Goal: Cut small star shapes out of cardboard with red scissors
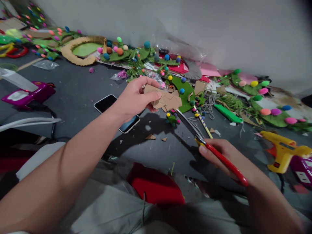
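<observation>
Several brown cardboard pieces (pixel 167 99) are gripped between the thumb and fingers of my left hand (pixel 137 97), held above the dark table. My right hand (pixel 219 151) is closed around a pair of scissors (pixel 225 162) with red handles. Their metal blades point up and left, the tips just below the cardboard. Beneath my left wrist lies a phone (pixel 130 125), partly covered by the arm. Small cardboard scraps (pixel 151 137) are scattered on the table between my hands. A small green piece with coloured pom-poms (pixel 172 119) lies near the blade tips.
A yellow glue gun (pixel 282 151) stands at the right, near a purple power block (pixel 302 169). Another purple device (pixel 31 96) is at the left. Green felt shapes with pom-poms (pixel 270 113), a green comb (pixel 228 113), a striped pencil (pixel 203 123) and grey yarn (pixel 211 103) lie toward the wall.
</observation>
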{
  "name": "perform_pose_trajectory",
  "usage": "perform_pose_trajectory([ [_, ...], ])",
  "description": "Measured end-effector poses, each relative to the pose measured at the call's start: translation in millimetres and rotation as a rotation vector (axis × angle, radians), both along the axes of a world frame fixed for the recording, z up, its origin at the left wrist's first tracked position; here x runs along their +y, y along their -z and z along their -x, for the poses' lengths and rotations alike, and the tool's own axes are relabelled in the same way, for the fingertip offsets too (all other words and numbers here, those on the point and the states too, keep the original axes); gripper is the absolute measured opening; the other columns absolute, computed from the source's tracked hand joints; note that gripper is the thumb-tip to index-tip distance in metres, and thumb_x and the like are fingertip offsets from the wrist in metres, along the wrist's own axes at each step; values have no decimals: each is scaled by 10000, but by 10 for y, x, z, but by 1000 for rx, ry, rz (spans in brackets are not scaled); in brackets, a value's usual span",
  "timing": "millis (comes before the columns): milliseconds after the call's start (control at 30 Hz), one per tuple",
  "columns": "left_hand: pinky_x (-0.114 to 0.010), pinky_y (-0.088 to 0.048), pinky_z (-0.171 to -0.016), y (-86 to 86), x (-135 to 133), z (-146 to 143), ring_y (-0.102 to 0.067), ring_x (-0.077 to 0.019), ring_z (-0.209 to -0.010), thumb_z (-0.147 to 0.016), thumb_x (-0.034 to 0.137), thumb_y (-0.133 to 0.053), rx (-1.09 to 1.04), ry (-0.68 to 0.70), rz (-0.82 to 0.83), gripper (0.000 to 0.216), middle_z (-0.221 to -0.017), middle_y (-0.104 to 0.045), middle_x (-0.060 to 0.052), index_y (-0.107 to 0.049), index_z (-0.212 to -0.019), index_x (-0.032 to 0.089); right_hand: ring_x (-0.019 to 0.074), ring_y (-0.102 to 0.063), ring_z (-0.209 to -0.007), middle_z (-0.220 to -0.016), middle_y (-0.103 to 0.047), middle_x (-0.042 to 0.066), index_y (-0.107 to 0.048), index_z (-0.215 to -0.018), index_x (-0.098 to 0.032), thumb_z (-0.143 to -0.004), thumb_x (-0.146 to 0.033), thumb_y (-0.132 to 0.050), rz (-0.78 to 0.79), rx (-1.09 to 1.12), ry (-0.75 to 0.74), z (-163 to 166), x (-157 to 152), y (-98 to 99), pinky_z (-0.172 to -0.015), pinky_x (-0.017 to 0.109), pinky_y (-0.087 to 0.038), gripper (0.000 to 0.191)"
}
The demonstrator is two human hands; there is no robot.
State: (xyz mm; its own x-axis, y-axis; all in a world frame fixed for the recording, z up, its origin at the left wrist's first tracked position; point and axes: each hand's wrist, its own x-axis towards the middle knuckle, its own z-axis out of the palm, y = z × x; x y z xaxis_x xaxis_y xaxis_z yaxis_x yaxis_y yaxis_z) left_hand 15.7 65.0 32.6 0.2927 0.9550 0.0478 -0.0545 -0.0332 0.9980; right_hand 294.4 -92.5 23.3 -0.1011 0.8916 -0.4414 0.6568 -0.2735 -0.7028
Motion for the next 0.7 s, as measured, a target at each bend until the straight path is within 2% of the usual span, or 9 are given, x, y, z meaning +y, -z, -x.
perform_pose_trajectory([
  [233, -288, -485, -501, -25, 13, -3, -635, -158, -553, -804, 185, -793, 41, -50, 31, 192, -727, -654, -16, -679, -959, 188, 135, -360, -618, -684, -390, -48, -516, -727, -232, -914, -743, -647, 6, -27, 1, 1, -9, 24, -513, 276, -293, 559],
  [400, -293, -487, -493, -10, 10, -6, -622, -157, -565, -806, 196, -810, 39, -14, -3, 176, -739, -645, -28, -703, -946, 188, 135, -359, -619, -688, -383, -47, -503, -724, -235, -932, -723, -637, -6, -24, -2, 14, -7, 23, -510, 277, -300, 547],
  [700, -323, -501, -580, -15, 1, -16, -653, -184, -621, -812, 174, -802, 30, -24, 31, 148, -766, -633, -51, -718, -934, 174, 143, -353, -605, -665, -367, -41, -491, -675, -241, -891, -757, -646, -39, -61, -1, 46, 18, 15, -506, 281, -312, 581],
])
